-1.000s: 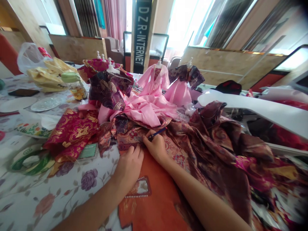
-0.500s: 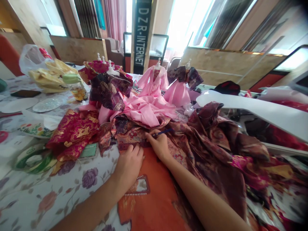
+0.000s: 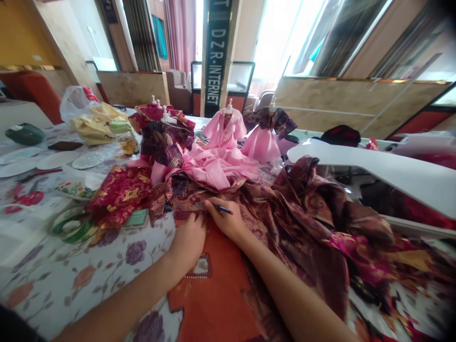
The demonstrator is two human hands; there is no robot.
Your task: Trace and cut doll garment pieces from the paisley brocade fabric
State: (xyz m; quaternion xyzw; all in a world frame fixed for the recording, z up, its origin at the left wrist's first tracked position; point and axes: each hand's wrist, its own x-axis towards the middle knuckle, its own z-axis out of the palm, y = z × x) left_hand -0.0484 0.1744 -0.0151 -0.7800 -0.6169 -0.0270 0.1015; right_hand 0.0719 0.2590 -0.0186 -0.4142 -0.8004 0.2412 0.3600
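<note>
A slim blue pen lies in the grip of my right hand, its tip end low over the brown-red patterned fabric. Beside it my left hand has its fingers curled together on the fabric's near edge, where it meets an orange garment-shaped piece. What is under those fingertips is partly hidden. A small rectangular opening trimmed with pearl beads shows on the orange piece, near my left wrist. The rest of the patterned fabric spreads in folds to the right.
Behind the fabric stand small dress forms in a pink gown and dark brocade. Magenta-gold cloth, green tape, red-handled scissors and a glass jar lie left. A white sewing machine is at right.
My head view has shifted a little. The fingers of my left hand have curled in, and my right hand has moved slightly left, with the pen now tilted the other way.
</note>
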